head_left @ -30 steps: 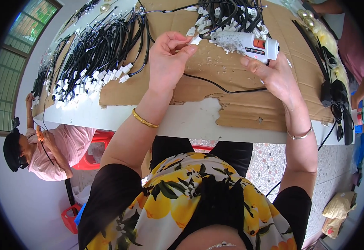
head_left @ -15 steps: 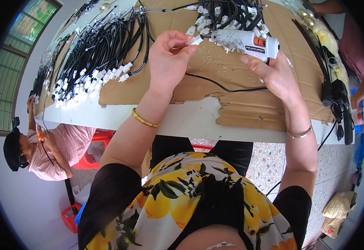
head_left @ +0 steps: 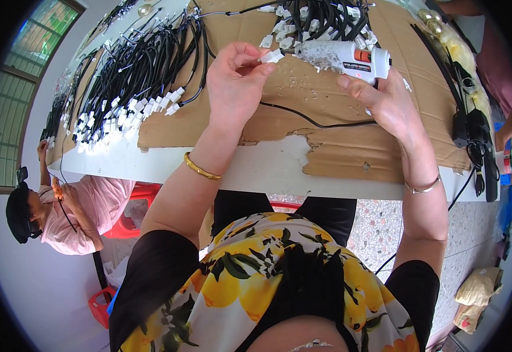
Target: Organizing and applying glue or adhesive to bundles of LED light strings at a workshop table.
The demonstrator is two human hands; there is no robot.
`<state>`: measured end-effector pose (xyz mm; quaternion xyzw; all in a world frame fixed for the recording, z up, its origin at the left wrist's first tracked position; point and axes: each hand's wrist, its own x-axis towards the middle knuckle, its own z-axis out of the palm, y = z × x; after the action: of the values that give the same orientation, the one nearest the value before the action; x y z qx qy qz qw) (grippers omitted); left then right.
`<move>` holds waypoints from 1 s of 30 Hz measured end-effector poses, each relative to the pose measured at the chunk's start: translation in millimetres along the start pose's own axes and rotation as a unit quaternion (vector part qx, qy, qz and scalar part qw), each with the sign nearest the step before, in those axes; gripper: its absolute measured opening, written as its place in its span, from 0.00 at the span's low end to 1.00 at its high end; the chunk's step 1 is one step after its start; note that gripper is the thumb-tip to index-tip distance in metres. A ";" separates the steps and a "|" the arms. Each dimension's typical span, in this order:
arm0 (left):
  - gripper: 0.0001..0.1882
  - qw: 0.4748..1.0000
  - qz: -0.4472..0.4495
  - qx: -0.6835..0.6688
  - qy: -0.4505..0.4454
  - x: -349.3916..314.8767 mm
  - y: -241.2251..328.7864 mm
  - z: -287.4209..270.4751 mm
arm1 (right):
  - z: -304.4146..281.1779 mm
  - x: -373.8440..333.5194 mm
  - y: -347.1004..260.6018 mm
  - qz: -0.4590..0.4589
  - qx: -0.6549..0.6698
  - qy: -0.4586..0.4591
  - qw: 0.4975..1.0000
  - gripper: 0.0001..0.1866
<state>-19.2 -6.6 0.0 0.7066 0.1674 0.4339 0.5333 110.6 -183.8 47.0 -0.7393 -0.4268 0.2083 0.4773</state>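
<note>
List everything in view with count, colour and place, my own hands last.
Glue gun: one, white and orange, right of centre
Held connector: one, white, left of its tip
Cables: many, black, piled left and far centre
Piled connectors: many, white, among the cables
Table: one, white, centre
Cardboard: count unclear, brown, on the table
Adapters: apparently two, black, table's right end
Co-workers: two, pink clothing, left and right
Stools: at least one, red, lower left
Window: one, green, upper left
Bags: count unclear, tan, lower right
Bracelets: two, gold and silver, wrists
Left hand: one, bare, pinching the connector
Right hand: one, bare, gripping the glue gun
</note>
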 end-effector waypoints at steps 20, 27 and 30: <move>0.12 1.000 0.012 0.020 -0.003 -3.1 7.6 1.7 | -0.1 0.8 1.5 0.003 0.008 0.003 1.000 0.16; 0.12 0.999 0.015 0.032 -0.007 -3.5 8.5 2.4 | -0.5 0.2 1.7 -0.007 -0.002 -0.003 1.000 0.16; 0.12 0.999 0.012 0.037 -0.006 -3.3 8.6 1.4 | -0.1 -0.2 -0.1 -0.014 -0.013 -0.001 1.000 0.16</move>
<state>-21.9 -12.9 6.2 0.7305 0.1718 0.4296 0.5023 110.5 -184.0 47.2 -0.7393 -0.4408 0.1968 0.4696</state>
